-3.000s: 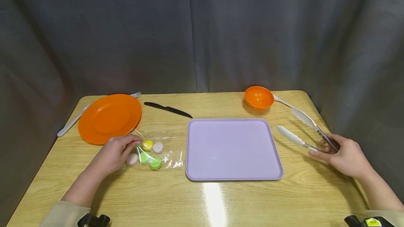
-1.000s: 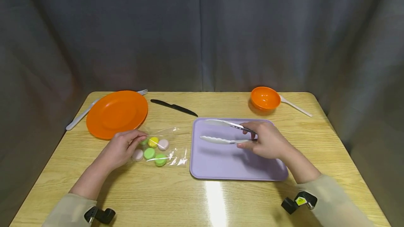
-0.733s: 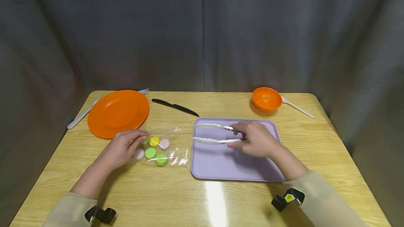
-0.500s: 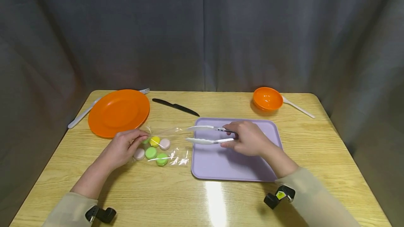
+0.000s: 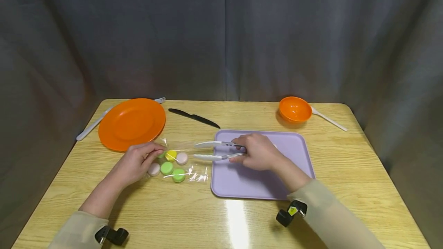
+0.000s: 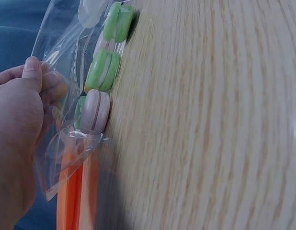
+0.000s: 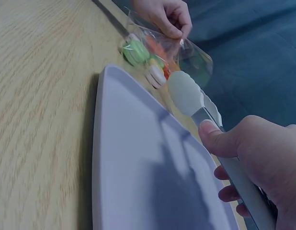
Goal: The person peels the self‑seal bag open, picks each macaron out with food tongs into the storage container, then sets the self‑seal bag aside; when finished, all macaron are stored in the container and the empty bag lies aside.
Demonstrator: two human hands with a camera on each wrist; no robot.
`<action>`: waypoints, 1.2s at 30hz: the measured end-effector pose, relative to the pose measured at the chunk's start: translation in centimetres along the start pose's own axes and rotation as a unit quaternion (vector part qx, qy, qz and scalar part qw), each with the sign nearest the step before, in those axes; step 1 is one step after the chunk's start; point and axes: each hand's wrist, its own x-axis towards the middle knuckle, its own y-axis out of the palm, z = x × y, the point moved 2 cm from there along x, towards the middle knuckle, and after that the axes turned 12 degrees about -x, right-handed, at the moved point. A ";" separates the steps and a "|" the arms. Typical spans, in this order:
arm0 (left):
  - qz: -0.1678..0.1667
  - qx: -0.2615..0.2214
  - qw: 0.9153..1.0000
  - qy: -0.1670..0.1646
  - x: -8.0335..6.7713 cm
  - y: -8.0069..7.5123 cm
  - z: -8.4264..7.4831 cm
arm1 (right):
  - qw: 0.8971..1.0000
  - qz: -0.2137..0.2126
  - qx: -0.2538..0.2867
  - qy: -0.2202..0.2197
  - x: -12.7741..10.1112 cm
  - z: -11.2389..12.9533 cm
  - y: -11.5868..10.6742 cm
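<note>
Head view: a clear bag (image 5: 176, 160) of coloured macarons (image 5: 167, 168) is pinched at its edge by the left hand (image 5: 136, 162), while tongs (image 5: 214, 150), tips apart at the bag's mouth, are gripped by the right hand (image 5: 257, 152) over a lilac tray (image 5: 297, 164). Thin plastic could be snagged, or a macaron crushed by hard squeezing. A wooden table (image 5: 346, 172) is backed by grey curtains (image 5: 221, 34).

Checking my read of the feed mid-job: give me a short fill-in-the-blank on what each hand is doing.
1. The right hand holds white ____.
2. The left hand pinches a clear ____ of macarons.
3. The tongs point toward the bag, over the edge of the purple ____.

Missing words: tongs; bag; tray
</note>
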 end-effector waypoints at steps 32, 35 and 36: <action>0.007 -0.013 1.000 0.001 0.0 0.3 0.2 | 0.999 0.041 -0.018 -0.019 3.0 2.6 1.9; 0.006 -0.015 1.000 0.005 0.0 0.3 0.3 | 0.999 0.035 -0.017 -0.023 3.0 2.6 1.9; 0.006 -0.015 1.000 0.006 -0.1 0.3 0.3 | 0.999 0.033 -0.017 -0.026 2.9 2.6 1.9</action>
